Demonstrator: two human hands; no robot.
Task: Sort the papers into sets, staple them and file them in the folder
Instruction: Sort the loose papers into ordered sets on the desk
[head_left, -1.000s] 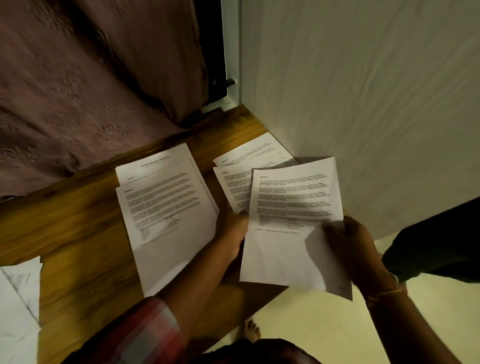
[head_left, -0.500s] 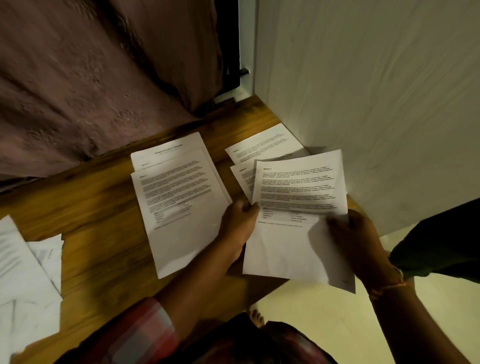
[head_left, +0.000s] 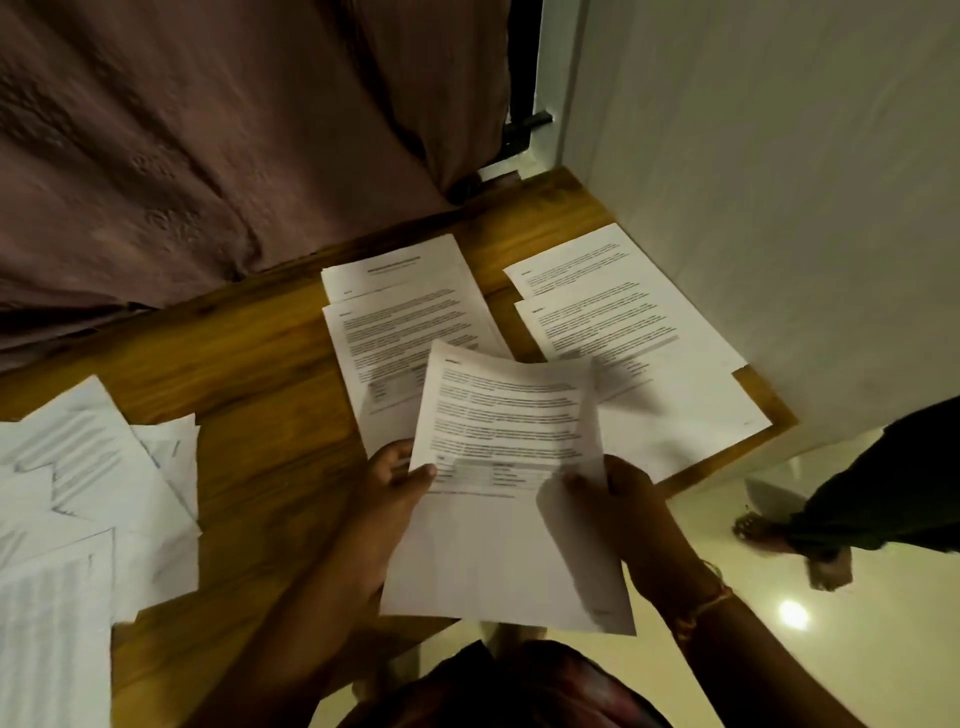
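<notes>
A white printed sheet (head_left: 506, 457) is pinched at its left edge by the left hand (head_left: 387, 499) and gripped at its right edge by the right hand (head_left: 618, 509). A loose heap of white papers (head_left: 78, 493) is left unsorted on the brown wooden table (head_left: 249, 374). Beyond, the sheet has been carried leftward off the right-hand white stack (head_left: 623, 332) and is held over the middle white stack (head_left: 405, 332), judged to be its set.

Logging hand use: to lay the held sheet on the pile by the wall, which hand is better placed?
Probably right: the right hand pinches the held sheet at the edge nearest the wall pile; the left hand grips the far edge.
</notes>
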